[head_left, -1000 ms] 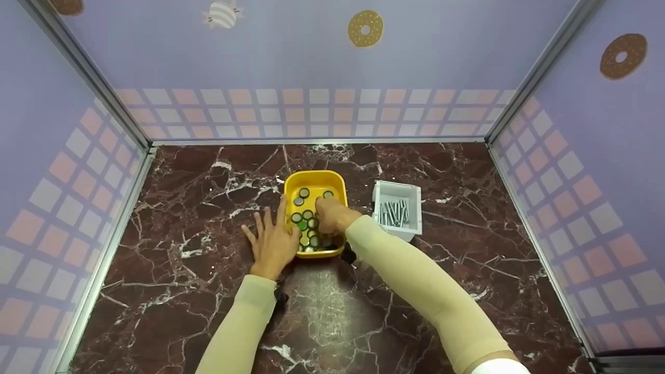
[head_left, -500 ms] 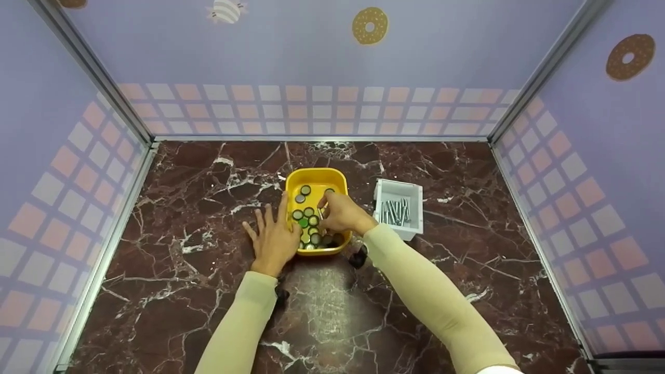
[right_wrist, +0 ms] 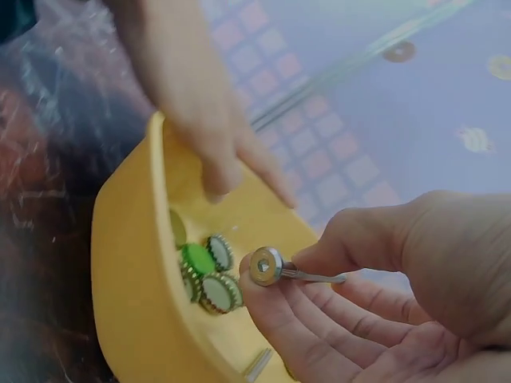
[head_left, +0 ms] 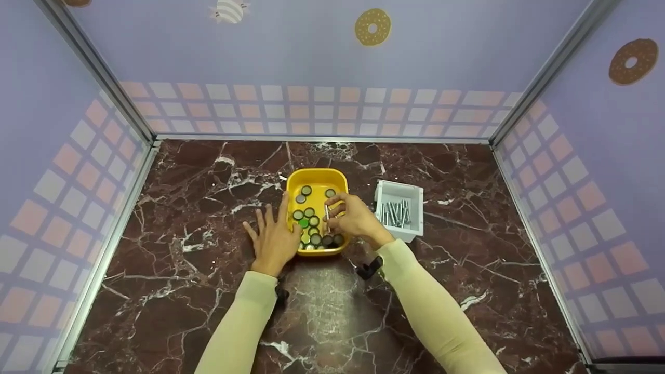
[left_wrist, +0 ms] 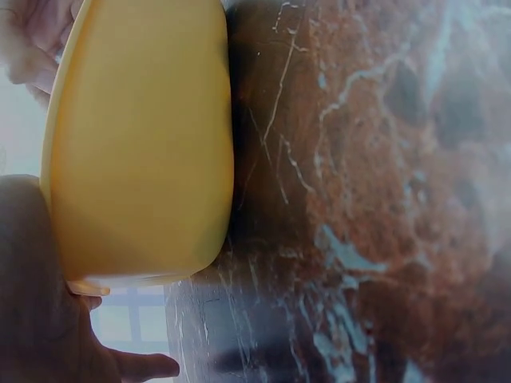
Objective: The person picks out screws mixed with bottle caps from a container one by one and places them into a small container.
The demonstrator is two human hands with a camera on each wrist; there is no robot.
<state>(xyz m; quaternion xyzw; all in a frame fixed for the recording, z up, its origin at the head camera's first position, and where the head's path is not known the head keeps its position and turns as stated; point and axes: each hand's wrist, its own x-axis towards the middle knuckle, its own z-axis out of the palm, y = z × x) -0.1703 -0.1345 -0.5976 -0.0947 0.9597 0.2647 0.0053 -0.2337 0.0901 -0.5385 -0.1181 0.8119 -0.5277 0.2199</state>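
A yellow plastic box (head_left: 317, 177) stands mid-table with several bottle caps (head_left: 314, 221) inside, one with its green face up (right_wrist: 198, 260). My left hand (head_left: 274, 240) holds the box's left wall, thumb over the rim and the other fingers spread outside. Over the box's right side, my right hand (head_left: 357, 217) pinches a metal bolt (right_wrist: 266, 266) between thumb and fingers; its round head has a hex socket. In the right wrist view, another slim metal piece (right_wrist: 258, 365) lies inside the box. The left wrist view shows mostly the box's outer wall (left_wrist: 144, 152).
To the right stands a small white bin (head_left: 419, 208) holding several metal bolts (head_left: 396, 213). The dark red marble tabletop (head_left: 208, 306) runs to patterned panels (head_left: 311, 111) at the back and both sides.
My right hand has risen out of the caps and shifted to the right, and the bolt in its fingers has come into view. My left hand stays at the box.
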